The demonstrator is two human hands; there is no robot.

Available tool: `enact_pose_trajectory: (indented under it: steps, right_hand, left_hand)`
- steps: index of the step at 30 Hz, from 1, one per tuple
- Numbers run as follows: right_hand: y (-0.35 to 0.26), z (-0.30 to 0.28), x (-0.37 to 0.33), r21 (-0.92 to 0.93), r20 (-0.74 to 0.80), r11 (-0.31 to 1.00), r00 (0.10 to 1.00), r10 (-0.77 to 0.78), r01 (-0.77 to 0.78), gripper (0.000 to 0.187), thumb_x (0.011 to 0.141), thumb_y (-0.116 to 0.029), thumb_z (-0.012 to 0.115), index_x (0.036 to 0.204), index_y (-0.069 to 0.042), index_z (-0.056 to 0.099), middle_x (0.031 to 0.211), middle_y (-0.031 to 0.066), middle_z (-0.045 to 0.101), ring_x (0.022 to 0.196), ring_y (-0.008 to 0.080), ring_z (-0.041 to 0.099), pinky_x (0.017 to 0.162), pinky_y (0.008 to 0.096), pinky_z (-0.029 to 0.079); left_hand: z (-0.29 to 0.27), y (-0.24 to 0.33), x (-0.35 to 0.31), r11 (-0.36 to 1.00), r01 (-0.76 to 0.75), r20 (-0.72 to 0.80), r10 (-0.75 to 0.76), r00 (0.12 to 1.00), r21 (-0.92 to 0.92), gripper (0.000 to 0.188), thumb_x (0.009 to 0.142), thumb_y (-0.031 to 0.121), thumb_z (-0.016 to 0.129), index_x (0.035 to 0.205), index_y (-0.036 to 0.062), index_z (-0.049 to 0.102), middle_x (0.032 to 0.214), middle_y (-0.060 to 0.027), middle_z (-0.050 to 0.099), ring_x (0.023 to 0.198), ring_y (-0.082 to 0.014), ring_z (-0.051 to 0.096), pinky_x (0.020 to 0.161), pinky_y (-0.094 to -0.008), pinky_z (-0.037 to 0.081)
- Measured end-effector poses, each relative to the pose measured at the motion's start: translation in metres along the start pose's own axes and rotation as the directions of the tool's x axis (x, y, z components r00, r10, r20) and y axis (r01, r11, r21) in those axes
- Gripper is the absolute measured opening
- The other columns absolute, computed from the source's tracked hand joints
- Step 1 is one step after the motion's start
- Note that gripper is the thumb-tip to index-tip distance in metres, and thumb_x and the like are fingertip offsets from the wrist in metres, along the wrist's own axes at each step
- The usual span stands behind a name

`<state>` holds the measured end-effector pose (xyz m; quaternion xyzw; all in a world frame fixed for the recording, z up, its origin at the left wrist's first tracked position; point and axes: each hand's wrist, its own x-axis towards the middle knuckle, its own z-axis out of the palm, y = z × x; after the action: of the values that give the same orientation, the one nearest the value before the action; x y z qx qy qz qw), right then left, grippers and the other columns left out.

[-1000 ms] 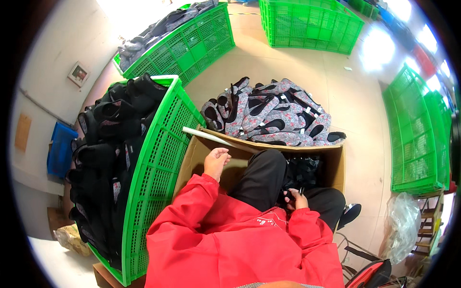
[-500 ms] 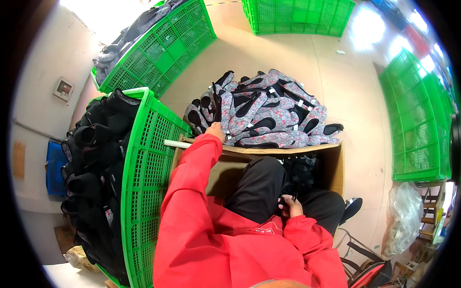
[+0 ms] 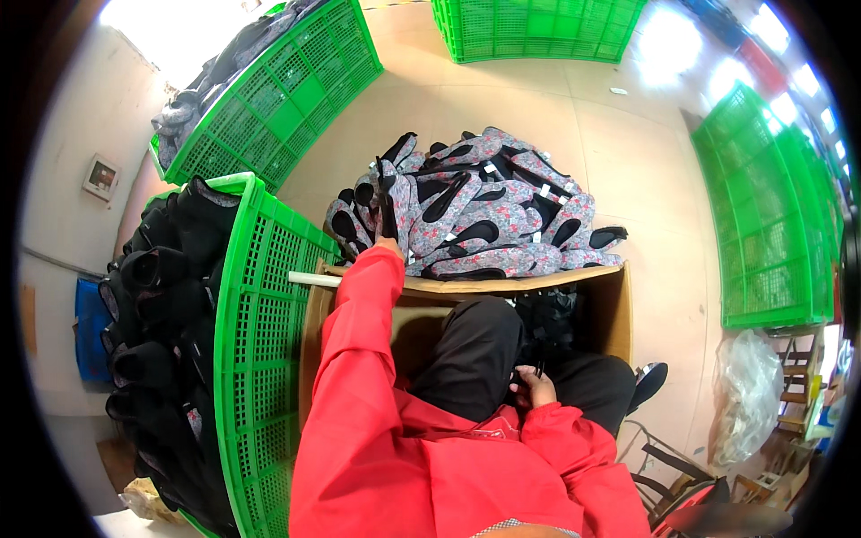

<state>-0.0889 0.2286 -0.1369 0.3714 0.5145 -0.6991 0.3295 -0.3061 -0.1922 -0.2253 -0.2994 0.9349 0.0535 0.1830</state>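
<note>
A heap of grey floral fabric shoe uppers [image 3: 502, 215] with black openings and small white tags lies beyond a cardboard box. My left hand [image 3: 387, 248] reaches over the box's far edge to the near left of the heap. Its curled fingers are closed on the lower end of an upright floral piece [image 3: 386, 202]; the fingertips are partly hidden. Over my lap, my right hand [image 3: 538, 389] is closed round a small dark pointed tool [image 3: 540, 368], mostly hidden by the fingers. Black items [image 3: 545, 323] lie inside the box beside my knee.
My legs stand in or against the cardboard box [image 3: 614, 309]. At left, a green crate [image 3: 260, 359] is heaped with black fabric shoes [image 3: 161, 314]. Other green crates [image 3: 278, 90] stand far left, at the back [image 3: 538, 31] and at right [image 3: 771, 224], near a clear plastic bag [image 3: 746, 394].
The whole view has shifted slightly, so most things appear farther left. My left hand has drawn a little nearer to the box edge at the heap. My right hand stays over my lap.
</note>
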Motion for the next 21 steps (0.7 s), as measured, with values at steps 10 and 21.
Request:
enact_pose_trajectory:
  steps: [10, 21]
  right_hand:
    - [0.006, -0.004, -0.001, 0.085, 0.041, 0.992, 0.994, -0.1, 0.097, 0.021, 0.097, -0.014, 0.049, 0.111, -0.005, 0.061, 0.091, 0.0055, 0.069, 0.065, 0.0107, 0.061, 0.043, 0.0227, 0.037]
    - [0.003, -0.011, -0.049, 0.243, 0.125, 0.829, 0.831, -0.542, 0.504, 0.032, 0.096, -0.014, 0.053, 0.127, -0.007, 0.055, 0.107, 0.0082, 0.068, 0.061, 0.0065, 0.055, 0.041, 0.0181, 0.031]
  left_hand:
    - [-0.074, 0.024, -0.095, 0.825, -0.565, -0.601, 0.455, 0.657, 0.006, 0.017, 0.088, 0.022, 0.06, 0.088, 0.0054, 0.063, 0.085, -0.0142, 0.063, 0.082, -0.0366, 0.061, 0.073, -0.0485, 0.047]
    - [-0.154, -0.02, -0.353, 0.361, -0.931, -0.521, 0.787, 0.332, -0.049, 0.016, 0.077, 0.018, 0.07, 0.071, 0.0058, 0.062, 0.067, -0.0128, 0.059, 0.064, -0.0337, 0.059, 0.058, -0.0442, 0.046]
